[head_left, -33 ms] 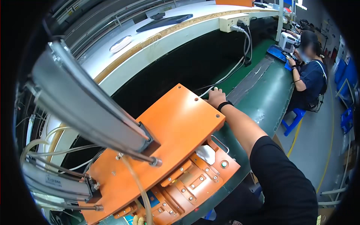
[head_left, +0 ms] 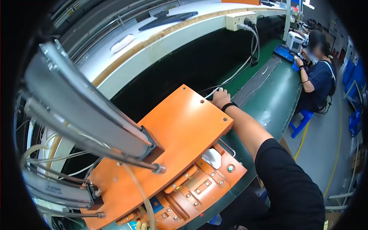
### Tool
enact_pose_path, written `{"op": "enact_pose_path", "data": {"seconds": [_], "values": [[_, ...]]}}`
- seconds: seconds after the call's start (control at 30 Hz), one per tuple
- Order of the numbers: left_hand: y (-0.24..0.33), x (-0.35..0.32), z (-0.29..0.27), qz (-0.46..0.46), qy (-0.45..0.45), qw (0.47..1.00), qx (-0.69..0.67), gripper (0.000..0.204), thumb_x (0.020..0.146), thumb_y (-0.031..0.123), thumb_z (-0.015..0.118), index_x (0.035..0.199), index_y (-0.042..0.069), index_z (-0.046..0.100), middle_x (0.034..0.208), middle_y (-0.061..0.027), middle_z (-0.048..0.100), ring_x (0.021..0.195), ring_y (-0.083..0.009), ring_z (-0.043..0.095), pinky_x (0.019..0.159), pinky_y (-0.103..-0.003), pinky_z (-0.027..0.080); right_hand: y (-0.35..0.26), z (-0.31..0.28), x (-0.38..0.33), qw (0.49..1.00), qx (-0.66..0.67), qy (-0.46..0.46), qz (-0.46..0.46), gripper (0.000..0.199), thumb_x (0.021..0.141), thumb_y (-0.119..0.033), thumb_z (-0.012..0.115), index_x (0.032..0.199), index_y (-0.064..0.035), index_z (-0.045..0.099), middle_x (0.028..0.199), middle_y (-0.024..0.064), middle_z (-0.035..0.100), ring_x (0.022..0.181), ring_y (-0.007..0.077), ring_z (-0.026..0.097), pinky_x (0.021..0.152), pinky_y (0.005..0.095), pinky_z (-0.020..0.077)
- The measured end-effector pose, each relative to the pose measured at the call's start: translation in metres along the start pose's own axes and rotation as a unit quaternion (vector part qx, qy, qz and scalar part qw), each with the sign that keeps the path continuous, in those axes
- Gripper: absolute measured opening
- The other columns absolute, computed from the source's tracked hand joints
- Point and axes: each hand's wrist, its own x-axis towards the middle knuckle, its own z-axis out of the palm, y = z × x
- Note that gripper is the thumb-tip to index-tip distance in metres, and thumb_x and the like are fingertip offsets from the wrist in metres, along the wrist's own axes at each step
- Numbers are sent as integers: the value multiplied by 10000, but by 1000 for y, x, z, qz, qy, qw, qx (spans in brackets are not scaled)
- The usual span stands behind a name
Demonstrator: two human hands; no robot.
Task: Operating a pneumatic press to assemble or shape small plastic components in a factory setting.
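An orange press fixture stands before me, its flat top plate (head_left: 180, 119) above a lower bed (head_left: 199, 188) with screwed-on blocks. My right arm reaches past the plate's right side. Beyond the plate's far right corner, my right hand (head_left: 221, 98) is closed with bent fingers, beside a white cable (head_left: 213, 92). What it holds, if anything, is hidden by the plate. At the bottom edge, yellowish fingertips that look like my left hand (head_left: 142, 225) show next to a clear hose (head_left: 143, 195) and a blue piece (head_left: 156, 204) in the bed. The rest of that hand is out of sight.
Large metal air cylinders (head_left: 88, 99) rise from the plate at left. A green button (head_left: 230, 168) and a metal handle (head_left: 227, 147) sit at the bed's right end. Behind are a white shelf (head_left: 168, 36) and a power strip (head_left: 234, 22). A co-worker (head_left: 316, 76) sits at far right.
The view has shifted very slightly, moving the fixture a little in the picture. Both hands stay in the same places.
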Motion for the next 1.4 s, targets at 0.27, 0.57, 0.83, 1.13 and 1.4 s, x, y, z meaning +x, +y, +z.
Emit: {"op": "enact_pose_path", "data": {"seconds": [0.27, 0.57, 0.83, 1.13, 1.4], "values": [[40, 21, 7, 77, 39, 996, -20, 230, 979, 114, 502, 1041, -73, 621, 886, -129, 655, 704, -236, 568, 680, -365, 484, -8, -1, 18, 993, 98, 33, 59, 586, 751, -445, 747, 1148, -28, 638, 1211, 194, 591, 1106, 347, 595, 940, 433, 498], [55, 23, -3, 58, 29, 991, -116, 280, 933, 38, 502, 1187, -61, 566, 1219, -240, 595, 1169, -353, 555, 1040, -457, 398, 120, -99, -143, 544, 784, -248, 169, 355, 886, -402, 599, 1065, -104, 526, 881, 96, 610, 758, 265, 636, 692, 369, 542], [55, -10, -36, 219, -130, 947, -195, 633, 780, 348, 788, 1276, 29, 556, 1337, -209, 510, 1243, -346, 486, 1028, -480, 396, 108, -112, -404, 337, 822, -448, -103, 1037, 659, -322, 853, 1466, 4, 290, 1348, 270, 475, 1274, 468, 462, 1057, 497, 394], [109, -18, -76, 300, -328, 887, -121, 775, 631, 375, 849, 1295, 105, 555, 1333, -105, 552, 1200, -330, 535, 970, -466, 405, -5, -43, -484, 165, 692, -702, -34, 930, 732, -283, 834, 1480, -67, 325, 1457, 160, 431, 1309, 325, 453, 1120, 456, 318], [63, 59, -53, 234, -305, 912, -142, 670, 614, 117, 799, 1251, 88, 593, 1270, -128, 614, 1184, -325, 567, 978, -402, 433, -44, -33, -462, 276, 694, -656, -109, 609, 1006, -359, 499, 1484, -29, 316, 1394, 145, 508, 1205, 240, 543, 1006, 382, 435]]}}
